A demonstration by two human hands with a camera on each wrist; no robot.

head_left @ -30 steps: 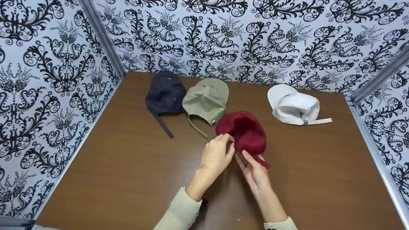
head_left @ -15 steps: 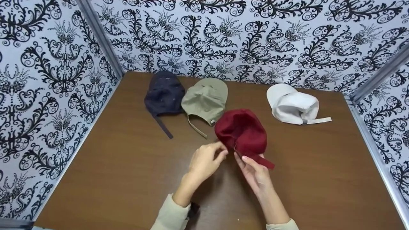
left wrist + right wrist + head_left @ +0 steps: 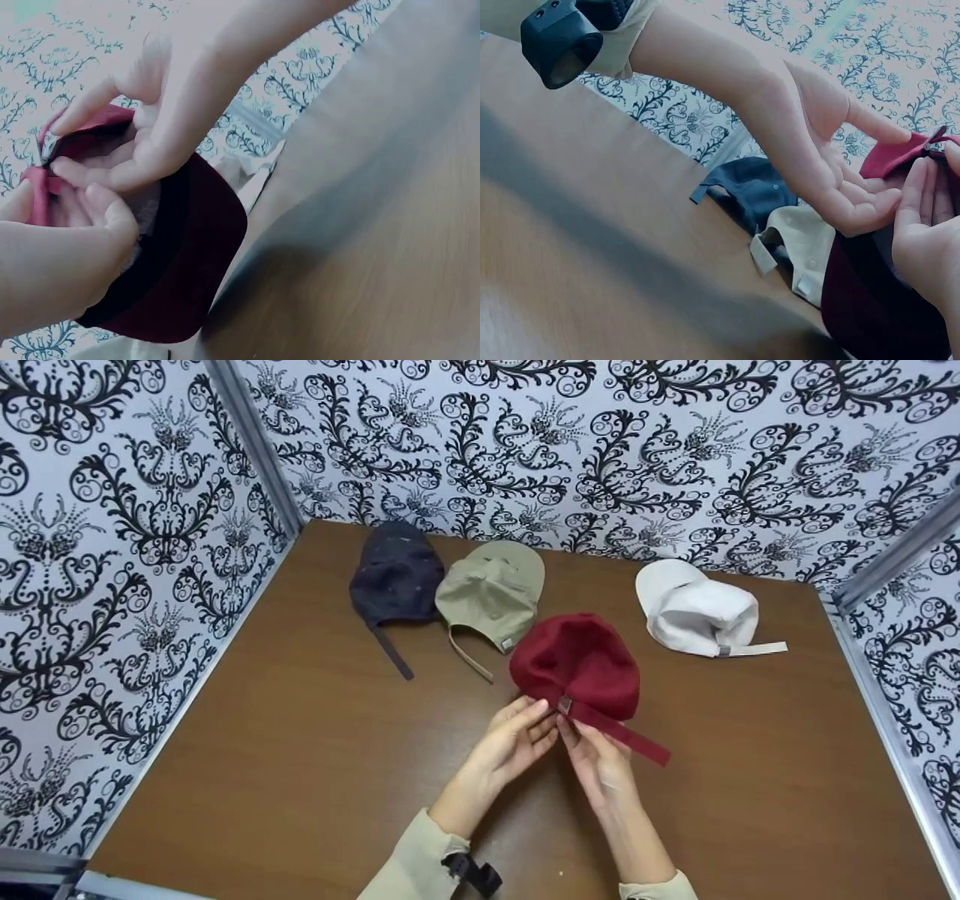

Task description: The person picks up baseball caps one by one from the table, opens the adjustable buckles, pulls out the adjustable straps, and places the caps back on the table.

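Observation:
A red baseball cap [image 3: 581, 660] is held up off the brown table, its back strap turned toward me. Through the metal buckle [image 3: 565, 705] runs the strap [image 3: 630, 739], its free end sticking out to the right. My left hand [image 3: 510, 744] pinches the cap's back band just left of the buckle, thumb on top. On the other side, my right hand [image 3: 602, 771] grips the band under the strap, near the buckle. The left wrist view shows the cap's dark brim [image 3: 214, 255] beneath both hands. Part of the right hand's fingers is hidden behind the cap.
A navy cap [image 3: 397, 577] and a khaki cap [image 3: 491, 592] lie side by side at the back left, straps toward me. At the back right lies a white cap [image 3: 705, 615]. Patterned walls [image 3: 525, 450] enclose the table [image 3: 300, 765].
My left hand first let go and drew back left, then returned to the band beside the buckle. The strap's free end now reaches further right. The right hand keeps its hold.

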